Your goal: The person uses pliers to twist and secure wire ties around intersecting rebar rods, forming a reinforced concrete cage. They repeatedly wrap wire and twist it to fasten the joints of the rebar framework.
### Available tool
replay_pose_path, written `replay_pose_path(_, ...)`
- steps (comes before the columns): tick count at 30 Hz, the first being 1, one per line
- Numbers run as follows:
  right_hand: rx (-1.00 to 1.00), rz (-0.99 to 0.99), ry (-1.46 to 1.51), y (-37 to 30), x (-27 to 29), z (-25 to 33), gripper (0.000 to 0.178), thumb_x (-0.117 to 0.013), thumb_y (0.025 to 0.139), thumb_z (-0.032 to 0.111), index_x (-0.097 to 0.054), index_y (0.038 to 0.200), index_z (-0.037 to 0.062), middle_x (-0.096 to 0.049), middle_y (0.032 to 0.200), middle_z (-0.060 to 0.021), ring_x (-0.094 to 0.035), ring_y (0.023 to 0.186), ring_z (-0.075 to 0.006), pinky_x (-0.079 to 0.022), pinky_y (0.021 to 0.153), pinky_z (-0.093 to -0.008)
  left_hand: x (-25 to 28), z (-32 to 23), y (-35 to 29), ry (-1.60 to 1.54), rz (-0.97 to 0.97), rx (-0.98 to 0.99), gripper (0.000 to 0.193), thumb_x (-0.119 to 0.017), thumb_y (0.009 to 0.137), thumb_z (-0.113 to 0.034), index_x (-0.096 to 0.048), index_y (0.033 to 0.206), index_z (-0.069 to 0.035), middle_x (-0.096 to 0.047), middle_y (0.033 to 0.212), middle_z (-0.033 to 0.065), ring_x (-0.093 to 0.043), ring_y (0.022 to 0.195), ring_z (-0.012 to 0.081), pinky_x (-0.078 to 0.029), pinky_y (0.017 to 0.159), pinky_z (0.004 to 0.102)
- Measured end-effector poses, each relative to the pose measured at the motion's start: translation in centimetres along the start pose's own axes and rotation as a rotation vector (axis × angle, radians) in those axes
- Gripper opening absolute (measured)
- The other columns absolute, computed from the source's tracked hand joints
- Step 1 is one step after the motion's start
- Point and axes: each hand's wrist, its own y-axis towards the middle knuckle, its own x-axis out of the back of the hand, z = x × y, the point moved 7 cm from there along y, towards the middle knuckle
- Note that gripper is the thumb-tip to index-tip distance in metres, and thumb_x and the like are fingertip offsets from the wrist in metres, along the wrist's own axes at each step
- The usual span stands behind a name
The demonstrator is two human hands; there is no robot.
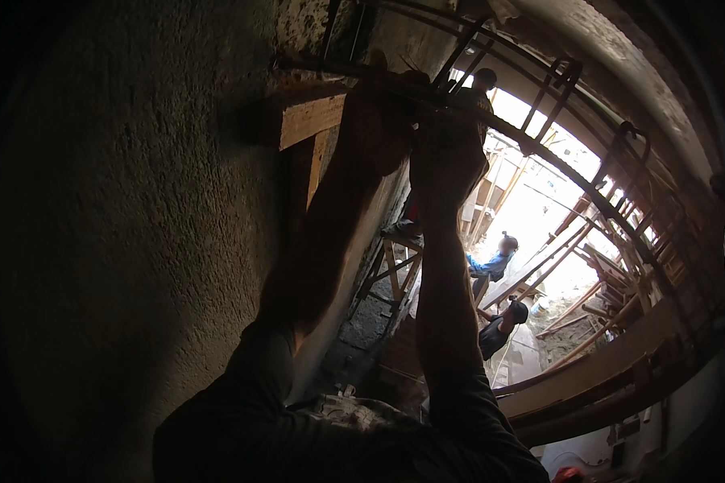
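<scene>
Both my arms reach up to a ribbed steel reinforcing bar [568,171] that runs across the upper part of the view. My left hand [377,121], in deep shadow, is closed around the bar near the wall, a fingertip showing above it. Right beside it, my right hand [449,153] is closed just under the bar; what its fingers hold is lost in the dark. Bent steel stirrups [562,80] hang along the bars to the right of my hands. A wooden block [310,117] juts from the wall close to my left hand.
A rough plastered wall [137,209] fills the left side. Far below are a person in blue [491,264], another in dark clothes [499,334] and a wooden trestle [391,270]. Timber poles [604,322] lie heaped at right, above a long curved board [596,382].
</scene>
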Motion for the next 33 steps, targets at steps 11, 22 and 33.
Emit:
replay_pose_path(11, -0.069, 0.006, 0.005, -0.1, -0.5, -0.2, 0.016, -0.077, 0.090, 0.009, -0.068, 0.099, 0.0010, -0.075, 0.086, -0.0085, -0.074, 0.080, -0.0148, -0.058, 0.070, -0.0293, -0.4, -0.9, -0.4, 0.546, -0.526, 0.041, 0.030, -0.067, 0.097, -0.036, -0.071, 0.106, -0.007, -0.067, 0.089, 0.0049, -0.056, 0.073, 0.0160, -0.043, 0.055, 0.0310)
replay_pose_path(22, 0.091, -0.087, 0.026, -0.2, -0.3, 0.1, 0.014, -0.076, 0.092, 0.010, -0.069, 0.101, 0.0021, -0.074, 0.092, -0.0103, -0.072, 0.076, -0.0174, -0.056, 0.072, -0.0326, -0.3, -2.3, -3.1, 1.029, -0.398, 0.003, 0.018, -0.068, 0.094, -0.017, -0.073, 0.108, -0.007, -0.072, 0.100, 0.0049, -0.070, 0.082, 0.0156, -0.055, 0.064, 0.0289)
replay_pose_path(33, -0.168, -0.045, 0.326, -1.7, 0.1, -0.9, 0.022, -0.073, 0.092, 0.019, -0.067, 0.095, -0.0020, -0.066, 0.080, -0.0084, -0.065, 0.070, -0.0147, -0.052, 0.066, -0.0317, -4.8, -0.3, -3.9, 2.405, -0.006, -0.664, 0.012, -0.065, 0.090, -0.011, -0.070, 0.099, -0.005, -0.070, 0.097, 0.0096, -0.072, 0.076, 0.0240, -0.058, 0.068, 0.0347)
